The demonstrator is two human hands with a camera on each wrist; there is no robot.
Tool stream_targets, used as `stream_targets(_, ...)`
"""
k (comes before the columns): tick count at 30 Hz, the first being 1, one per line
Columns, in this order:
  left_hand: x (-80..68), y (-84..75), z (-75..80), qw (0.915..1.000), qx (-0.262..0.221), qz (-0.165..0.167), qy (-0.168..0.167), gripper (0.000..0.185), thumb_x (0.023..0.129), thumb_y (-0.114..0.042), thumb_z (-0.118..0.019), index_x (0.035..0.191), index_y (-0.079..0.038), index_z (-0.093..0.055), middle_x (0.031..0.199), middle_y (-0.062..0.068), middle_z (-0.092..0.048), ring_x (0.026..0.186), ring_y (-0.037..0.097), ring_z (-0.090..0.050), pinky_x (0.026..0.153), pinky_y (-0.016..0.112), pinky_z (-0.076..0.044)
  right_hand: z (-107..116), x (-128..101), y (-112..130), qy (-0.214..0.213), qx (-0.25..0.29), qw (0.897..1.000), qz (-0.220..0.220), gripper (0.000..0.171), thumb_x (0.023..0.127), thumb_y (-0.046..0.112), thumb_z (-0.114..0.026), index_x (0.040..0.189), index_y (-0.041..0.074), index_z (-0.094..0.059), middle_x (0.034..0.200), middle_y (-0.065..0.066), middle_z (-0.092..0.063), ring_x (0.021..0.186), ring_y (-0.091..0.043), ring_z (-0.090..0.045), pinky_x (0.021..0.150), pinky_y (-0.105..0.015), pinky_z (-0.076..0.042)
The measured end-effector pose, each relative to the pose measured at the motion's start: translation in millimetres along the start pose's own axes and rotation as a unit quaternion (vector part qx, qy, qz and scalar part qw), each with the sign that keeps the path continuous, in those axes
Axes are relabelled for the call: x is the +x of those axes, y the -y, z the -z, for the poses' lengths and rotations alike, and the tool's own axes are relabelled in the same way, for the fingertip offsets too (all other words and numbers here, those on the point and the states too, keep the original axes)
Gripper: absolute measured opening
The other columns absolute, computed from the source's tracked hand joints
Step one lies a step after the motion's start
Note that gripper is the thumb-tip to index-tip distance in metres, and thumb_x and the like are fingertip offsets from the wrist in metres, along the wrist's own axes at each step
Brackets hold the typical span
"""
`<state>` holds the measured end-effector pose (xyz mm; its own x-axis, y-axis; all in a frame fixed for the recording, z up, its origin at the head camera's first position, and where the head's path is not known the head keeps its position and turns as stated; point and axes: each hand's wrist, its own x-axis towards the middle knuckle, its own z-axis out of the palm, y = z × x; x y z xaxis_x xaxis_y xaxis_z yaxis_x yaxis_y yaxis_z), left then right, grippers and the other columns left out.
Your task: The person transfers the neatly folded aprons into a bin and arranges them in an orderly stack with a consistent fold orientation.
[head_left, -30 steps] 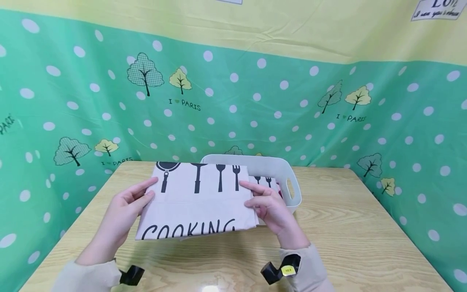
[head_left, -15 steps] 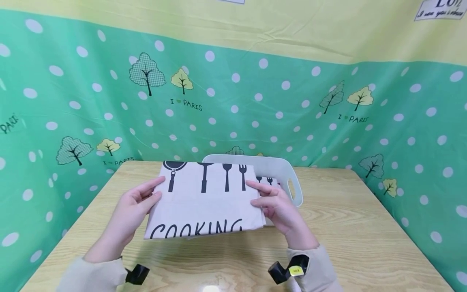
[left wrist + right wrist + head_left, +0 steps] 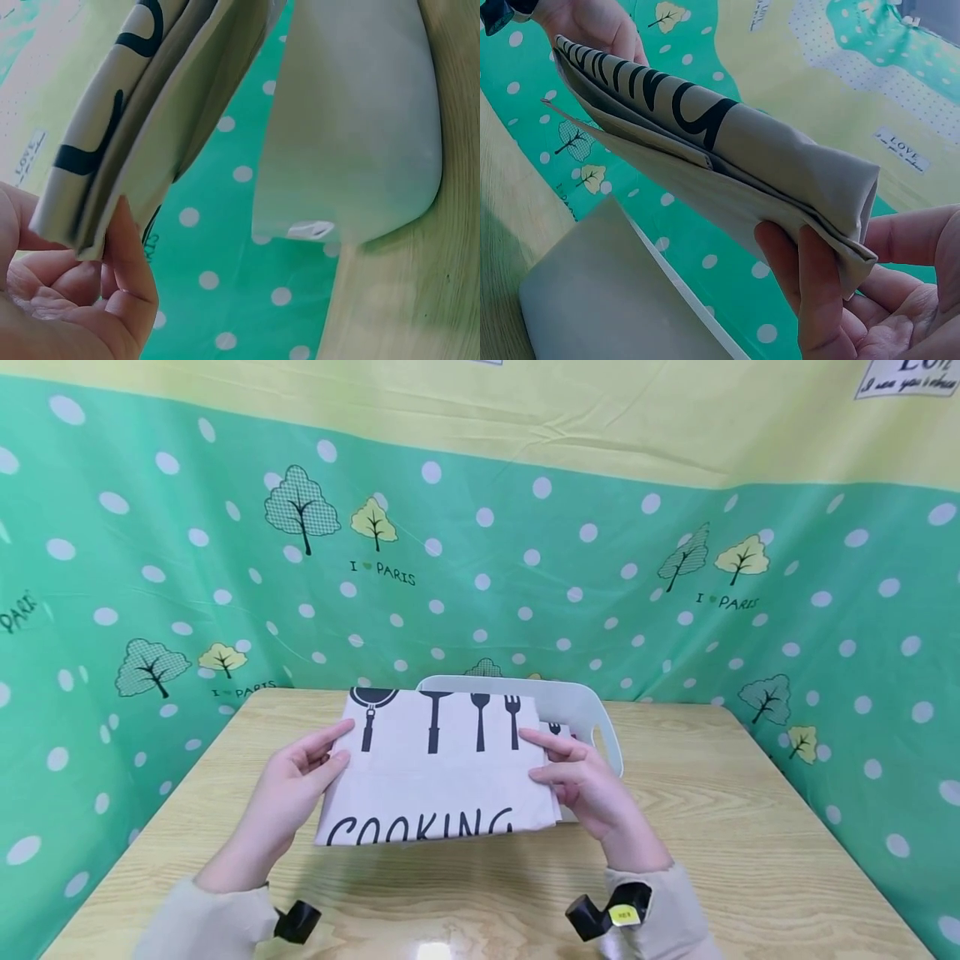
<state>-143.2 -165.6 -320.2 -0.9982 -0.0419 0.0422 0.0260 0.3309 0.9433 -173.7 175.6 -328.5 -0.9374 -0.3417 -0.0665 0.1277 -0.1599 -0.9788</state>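
A folded white cloth (image 3: pixel 442 777), printed with black kitchen utensils and the word COOKING, is held up above the table, tilted toward the head camera. My left hand (image 3: pixel 296 785) pinches its left edge between thumb and fingers. At the right edge, my right hand (image 3: pixel 585 781) grips it the same way. Several stacked layers show along the lower edge of the cloth (image 3: pixel 727 157) in the right wrist view. Behind it stands a white plastic basket (image 3: pixel 581 693), partly hidden. Inside lies another cloth (image 3: pixel 557 728) with a fork print, mostly covered from view.
The wood-grain table (image 3: pixel 735 827) extends on both sides of the basket. A green and yellow curtain (image 3: pixel 480 560) with dots and trees hangs behind it and along the sides. In the left wrist view, the basket wall (image 3: pixel 352 127) rises beside the cloth.
Both hands have shifted to the right with the folded cloth, which covers more of the basket and the cloth inside it. The grip of each hand looks the same.
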Motion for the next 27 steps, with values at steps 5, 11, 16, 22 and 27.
stream_targets(5, 0.5, -2.0, -6.5, 0.9999, 0.01, 0.007, -0.001, 0.047, 0.103, -0.02, -0.052, 0.149, -0.013, -0.045, 0.147, 0.015, -0.05, 0.099, 0.004, -0.055, 0.081, 0.011, -0.049, 4.7, -2.9, 2.1, -0.007, -0.004, 1.0, 0.0, 0.059, 0.083, -0.007, -0.061, 0.14, 0.004, -0.055, 0.106, 0.005, -0.07, 0.078, -0.007, -0.071, 0.069, -0.023, -0.059)
stream_targets(11, 0.4, -3.4, -11.0, 0.9999, -0.005, -0.003, 0.012, 0.047, 0.103, -0.022, -0.053, 0.149, -0.01, -0.045, 0.145, 0.017, -0.052, 0.099, 0.003, -0.056, 0.082, 0.012, -0.05, 10.4, -5.7, 5.0, -0.009, -0.005, 1.0, 0.001, 0.056, 0.084, -0.006, -0.061, 0.138, 0.008, -0.058, 0.112, 0.003, -0.069, 0.083, -0.009, -0.071, 0.072, -0.026, -0.06)
stream_targets(16, 2.6, -4.1, -13.8, 0.9991, -0.032, -0.01, 0.024, 0.046, 0.103, -0.017, -0.053, 0.148, -0.008, -0.046, 0.145, 0.018, -0.051, 0.097, -0.002, -0.059, 0.082, 0.015, -0.053, 15.3, -9.4, 7.5, -0.009, -0.004, 1.0, 0.0, 0.054, 0.085, -0.006, -0.061, 0.135, 0.012, -0.062, 0.113, 0.003, -0.069, 0.085, -0.009, -0.072, 0.073, -0.026, -0.06)
stream_targets(22, 5.6, -4.4, -19.2, 0.9983, -0.041, -0.016, 0.038, 0.046, 0.102, -0.011, -0.053, 0.147, -0.006, -0.046, 0.144, 0.02, -0.053, 0.094, -0.001, -0.059, 0.08, 0.016, -0.053, 22.4, -12.1, 9.1, -0.011, -0.007, 1.0, 0.006, 0.05, 0.084, -0.007, -0.061, 0.124, 0.022, -0.07, 0.115, 0.005, -0.069, 0.089, -0.01, -0.071, 0.073, -0.027, -0.06)
stream_targets(27, 7.2, -7.6, -24.6, 0.9984, -0.031, -0.021, 0.043, 0.045, 0.101, -0.008, -0.053, 0.146, -0.005, -0.047, 0.138, 0.021, -0.057, 0.093, 0.004, -0.059, 0.079, 0.016, -0.053, 28.8, -15.3, 11.3, -0.006, -0.01, 1.0, 0.011, 0.05, 0.085, -0.007, -0.06, 0.125, 0.022, -0.069, 0.117, 0.006, -0.069, 0.09, -0.01, -0.071, 0.074, -0.026, -0.06)
